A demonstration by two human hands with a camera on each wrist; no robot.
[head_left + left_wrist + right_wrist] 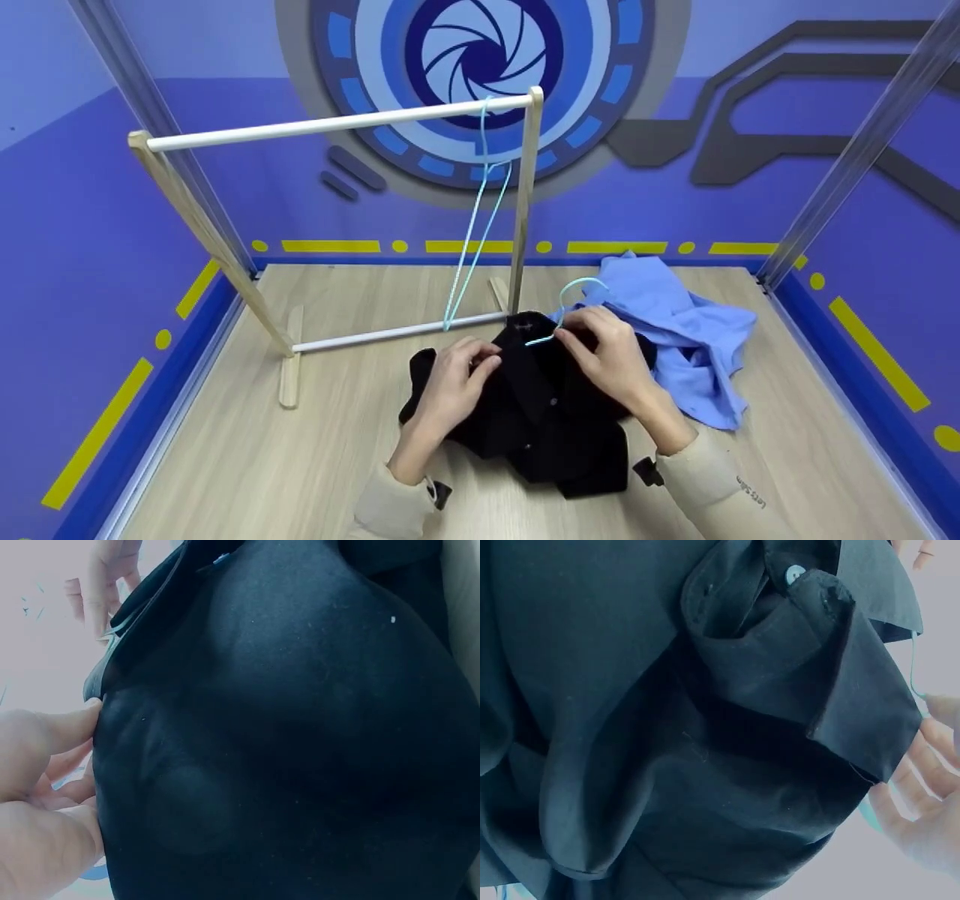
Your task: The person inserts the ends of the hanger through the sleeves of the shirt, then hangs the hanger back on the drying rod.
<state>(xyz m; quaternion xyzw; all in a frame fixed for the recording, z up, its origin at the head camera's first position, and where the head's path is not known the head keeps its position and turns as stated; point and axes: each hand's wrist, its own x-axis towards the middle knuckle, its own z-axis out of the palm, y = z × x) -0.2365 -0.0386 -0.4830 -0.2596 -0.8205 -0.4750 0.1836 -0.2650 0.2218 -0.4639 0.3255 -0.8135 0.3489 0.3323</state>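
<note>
A black buttoned shirt (pixel 547 427) lies bunched on the table in front of me. Thumb and fingers of my left hand (pixel 454 379) pinch its left edge near the collar; the left wrist view shows the black cloth (pixel 262 727) at the fingertips. A light-blue wire hanger (pixel 582 280) is partly inside the shirt, its hook above the collar and its lower part hidden by cloth. My right hand (pixel 611 358) grips the hanger just below the hook. In the right wrist view, the shirt's collar (pixel 866 697) and a white button (pixel 795 574) show beside the right fingers.
A rack (pixel 337 124) with white bars and wooden legs stands at the back left. Another light-blue hanger (pixel 474 225) hangs near the right end of its top bar. Behind my right hand lies a crumpled blue garment (pixel 690 330). Printed walls (pixel 862 240) enclose the table.
</note>
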